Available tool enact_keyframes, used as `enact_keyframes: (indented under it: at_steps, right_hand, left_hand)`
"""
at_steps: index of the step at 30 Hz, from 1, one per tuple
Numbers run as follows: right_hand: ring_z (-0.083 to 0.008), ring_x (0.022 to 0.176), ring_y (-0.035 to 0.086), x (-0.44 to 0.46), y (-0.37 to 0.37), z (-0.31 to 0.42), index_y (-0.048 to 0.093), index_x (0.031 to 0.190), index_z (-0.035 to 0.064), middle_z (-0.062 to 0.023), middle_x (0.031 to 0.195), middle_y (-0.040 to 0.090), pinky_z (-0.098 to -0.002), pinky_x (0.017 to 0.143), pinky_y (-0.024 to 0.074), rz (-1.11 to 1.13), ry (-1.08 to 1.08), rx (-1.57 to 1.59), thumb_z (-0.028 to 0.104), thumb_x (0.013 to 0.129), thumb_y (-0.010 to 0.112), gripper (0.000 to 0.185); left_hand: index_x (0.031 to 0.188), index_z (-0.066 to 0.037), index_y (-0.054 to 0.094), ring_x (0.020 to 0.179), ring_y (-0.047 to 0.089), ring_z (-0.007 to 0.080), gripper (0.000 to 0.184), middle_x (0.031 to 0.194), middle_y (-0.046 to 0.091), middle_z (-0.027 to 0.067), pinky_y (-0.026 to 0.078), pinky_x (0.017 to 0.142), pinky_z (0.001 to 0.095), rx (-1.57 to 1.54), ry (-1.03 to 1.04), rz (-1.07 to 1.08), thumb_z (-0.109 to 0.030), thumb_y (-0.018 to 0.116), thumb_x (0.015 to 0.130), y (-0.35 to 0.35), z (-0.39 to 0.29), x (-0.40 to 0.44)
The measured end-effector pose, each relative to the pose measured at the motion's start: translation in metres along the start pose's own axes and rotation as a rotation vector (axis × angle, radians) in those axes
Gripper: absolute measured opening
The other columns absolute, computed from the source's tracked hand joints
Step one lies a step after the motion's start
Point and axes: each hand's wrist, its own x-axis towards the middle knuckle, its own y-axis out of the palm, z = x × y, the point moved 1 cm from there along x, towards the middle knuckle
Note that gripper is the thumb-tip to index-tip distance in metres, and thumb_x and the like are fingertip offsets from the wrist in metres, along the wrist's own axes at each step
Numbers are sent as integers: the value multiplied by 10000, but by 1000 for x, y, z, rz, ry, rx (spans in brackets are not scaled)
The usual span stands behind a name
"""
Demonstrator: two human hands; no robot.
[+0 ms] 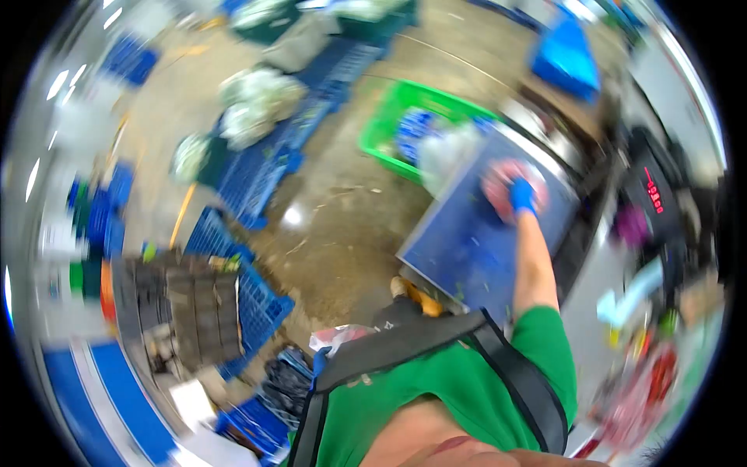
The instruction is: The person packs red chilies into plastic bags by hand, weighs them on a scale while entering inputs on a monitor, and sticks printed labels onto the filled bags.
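Observation:
My right hand (524, 194), in a blue glove, reaches out over the blue platform (443, 245). Its fingers are bent onto the top of a pinkish-red plastic bag (502, 180) lying there; blur hides what is in the bag. Low at my left side, a strip of blue glove shows my left hand (320, 360), mostly covered by the dark strap (405, 346). A clear plastic bag with red marks (340, 337) hangs against that hand and appears held, though the fingers are hidden.
A green crate (381, 128) with plastic-wrapped goods stands beyond the platform. Blue pallets (268, 167) with bagged greens line the wet floor (334, 226). To the right are a display with red digits (652, 191) and a counter with red plastic bags (642, 397).

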Motion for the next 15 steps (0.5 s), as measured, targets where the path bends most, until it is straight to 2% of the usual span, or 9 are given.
enact_keyframes:
  at_steps: [1,2,3,5,6,10,12,14,15]
  right_hand:
    - [-224,524,451,-4,-28,-5,537,730,42,-80,650,507,-345,487,381,-122,-15,-248,222,842,452,228]
    - [-219,535,468,-4,-67,-7,547,765,35,-91,672,529,-345,495,389,-390,6,-798,209,850,443,220]
    - [-214,546,485,-1,-91,-7,558,801,28,-102,694,551,-346,504,397,-631,124,-1284,196,858,433,217]
    - [-203,568,519,21,-76,-25,579,872,14,-124,739,594,-347,521,414,-842,323,-1584,170,874,414,227]
    - [-198,579,536,36,-54,-37,589,907,7,-136,761,616,-348,529,423,-860,323,-1592,157,882,405,239]
    - [-199,501,481,110,57,-95,620,736,-4,-142,602,581,-348,500,401,-669,42,-1467,180,892,446,298]
    - [-179,586,514,162,161,-112,621,799,1,-131,691,601,-336,553,421,-466,163,-1410,176,864,499,223]
    - [-150,747,552,223,208,-159,614,838,-5,-80,833,628,-283,679,444,-229,70,-1255,161,834,558,175]
    - [-147,770,560,248,220,-190,620,882,1,-76,853,634,-272,702,446,-140,64,-1218,120,823,569,142]
  left_hand:
    - [1159,-9,459,942,551,293,434,1070,549,207,437,866,382,-22,-1,-22,-119,508,743,-9,2,1]
    - [1156,-12,464,937,552,290,428,1066,552,206,437,865,380,-44,3,-36,-126,512,746,-15,1,6]
    - [1153,-15,468,933,553,288,423,1062,554,206,436,863,378,-69,7,-49,-133,516,750,-21,0,13]
    - [1146,-21,477,923,555,283,412,1054,560,205,435,859,374,-98,30,-62,-147,524,757,-32,-10,36]
    - [1143,-24,482,918,556,280,407,1050,563,204,435,857,372,-102,55,-60,-154,528,760,-38,-22,53]
    - [1130,-36,501,899,560,271,387,1034,574,203,433,850,364,-40,199,7,-182,544,774,-61,-90,127]
    - [1124,-42,510,889,562,266,378,1026,579,202,432,847,360,36,307,41,-196,552,781,-63,-142,166]
    - [1117,-48,519,879,564,261,369,1018,584,201,431,843,356,114,444,41,-210,560,789,-61,-197,206]
    - [1114,-51,524,874,565,258,364,1014,587,200,431,841,354,158,522,29,-217,564,792,-61,-222,224]
